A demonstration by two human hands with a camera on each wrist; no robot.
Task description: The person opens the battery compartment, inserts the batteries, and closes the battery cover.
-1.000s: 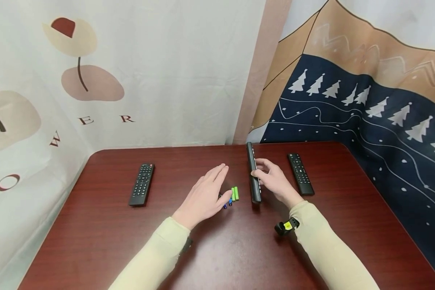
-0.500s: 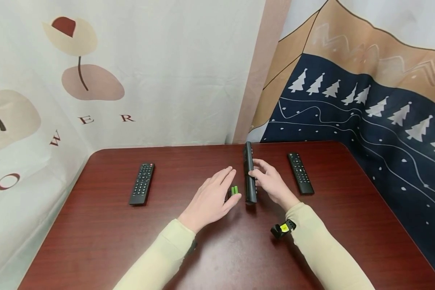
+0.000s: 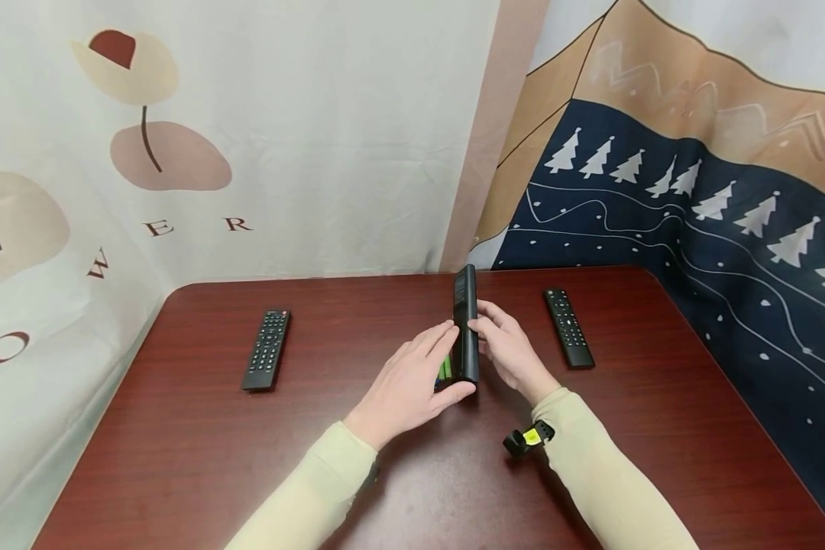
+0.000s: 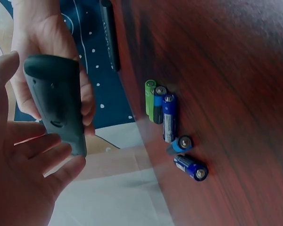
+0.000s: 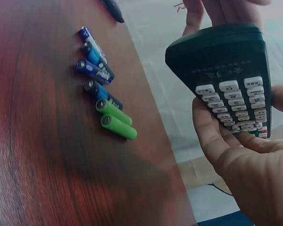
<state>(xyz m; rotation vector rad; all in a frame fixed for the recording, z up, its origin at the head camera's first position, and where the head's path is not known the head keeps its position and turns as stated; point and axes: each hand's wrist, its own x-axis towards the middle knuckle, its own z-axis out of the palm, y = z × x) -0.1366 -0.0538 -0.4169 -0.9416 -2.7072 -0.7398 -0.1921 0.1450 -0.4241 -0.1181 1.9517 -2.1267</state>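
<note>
My right hand (image 3: 512, 347) grips a black remote control (image 3: 464, 294) by its sides, standing on edge above the table. White keys on the remote (image 5: 233, 96) face the right palm in the right wrist view. Its smooth back (image 4: 54, 94), with what looks like a battery cover, is turned to my left hand (image 3: 412, 378). The left fingers (image 4: 52, 153) are extended at that back; whether they press on it, I cannot tell. Below lie green batteries (image 5: 115, 127) and several blue ones (image 4: 170, 117), mostly hidden by the left hand in the head view.
A second remote (image 3: 268, 351) lies at the left of the brown table (image 3: 179, 451), and a third remote (image 3: 568, 328) at the right. Printed curtains (image 3: 330, 153) hang behind the table's far edge.
The right hand has brought its remote leftward and turned the back more towards the left hand. The left hand has moved right, up to the remote. The outer remotes stay put.
</note>
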